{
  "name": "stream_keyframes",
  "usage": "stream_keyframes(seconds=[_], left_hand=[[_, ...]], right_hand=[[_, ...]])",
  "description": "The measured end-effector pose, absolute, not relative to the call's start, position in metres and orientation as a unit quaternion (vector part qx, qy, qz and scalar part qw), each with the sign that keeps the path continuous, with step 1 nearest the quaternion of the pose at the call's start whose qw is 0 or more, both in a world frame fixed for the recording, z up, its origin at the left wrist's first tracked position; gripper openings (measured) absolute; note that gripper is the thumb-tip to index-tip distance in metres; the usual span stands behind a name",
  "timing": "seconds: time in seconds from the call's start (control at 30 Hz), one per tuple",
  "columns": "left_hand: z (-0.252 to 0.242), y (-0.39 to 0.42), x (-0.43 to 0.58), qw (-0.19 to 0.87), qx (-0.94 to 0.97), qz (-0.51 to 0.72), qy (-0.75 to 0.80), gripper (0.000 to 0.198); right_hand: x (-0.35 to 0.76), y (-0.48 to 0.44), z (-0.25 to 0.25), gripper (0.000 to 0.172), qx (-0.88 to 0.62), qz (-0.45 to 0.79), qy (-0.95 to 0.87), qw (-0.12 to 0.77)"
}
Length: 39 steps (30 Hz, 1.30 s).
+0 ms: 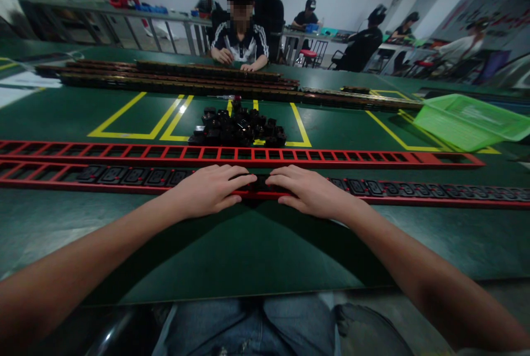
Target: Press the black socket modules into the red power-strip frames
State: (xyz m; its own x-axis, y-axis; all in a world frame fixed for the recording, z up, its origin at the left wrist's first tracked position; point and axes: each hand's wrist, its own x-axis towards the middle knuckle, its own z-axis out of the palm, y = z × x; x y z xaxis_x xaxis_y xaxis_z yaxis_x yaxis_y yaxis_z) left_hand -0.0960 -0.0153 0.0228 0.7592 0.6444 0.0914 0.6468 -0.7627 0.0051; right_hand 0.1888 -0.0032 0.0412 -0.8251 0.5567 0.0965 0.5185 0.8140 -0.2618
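The left hand (213,189) and right hand (308,189) seemed to be seating a black piece (261,181) in the nearer red frame (261,196), parallel to the worktop's (256,256) near edge. Their fingers were loosely bent, slightly parted, any grip impossible to tell; the next move likely called for even downward pressure.

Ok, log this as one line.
left hand: at near red slotted frame; right hand: at same frame; loose black parts: piled beyond far red frame
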Motion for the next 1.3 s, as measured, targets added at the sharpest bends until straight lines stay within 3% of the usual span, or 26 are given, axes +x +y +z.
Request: stream_keyframes(seconds=[0.17, 0.4, 0.6, 0.83, 1.2, 1.3], left_hand=[[0.023, -0.015, -0.096, 0.017, -0.937, -0.045, -0.346, 0.051], [0.022, -0.015, -0.097, 0.025, -0.939, -0.042, -0.341, 0.05], [0.02, -0.014, -0.098, 0.018, -0.94, -0.053, -0.335, 0.051], [0.018, -0.013, -0.099, 0.014, -0.939, -0.062, -0.337, 0.051], [0.016, -0.013, -0.102, 0.022, -0.939, -0.051, -0.341, 0.051], [0.016, -0.013, -0.101, 0.017, -0.938, -0.054, -0.342, 0.049]], right_hand=[[0.194, 0.001, 0.041, 0.051, -0.292, 0.223, -0.907, 0.206], [0.202, 0.013, 0.039, 0.06, -0.238, 0.524, -0.728, 0.373], [0.204, 0.012, 0.054, 0.069, -0.32, 0.501, -0.731, 0.336], [0.205, 0.012, 0.054, 0.072, -0.336, 0.578, -0.618, 0.413], [0.211, 0.013, 0.049, 0.05, -0.278, 0.663, -0.545, 0.43], [0.209, 0.01, 0.05, 0.057, -0.286, 0.679, -0.529, 0.422]])
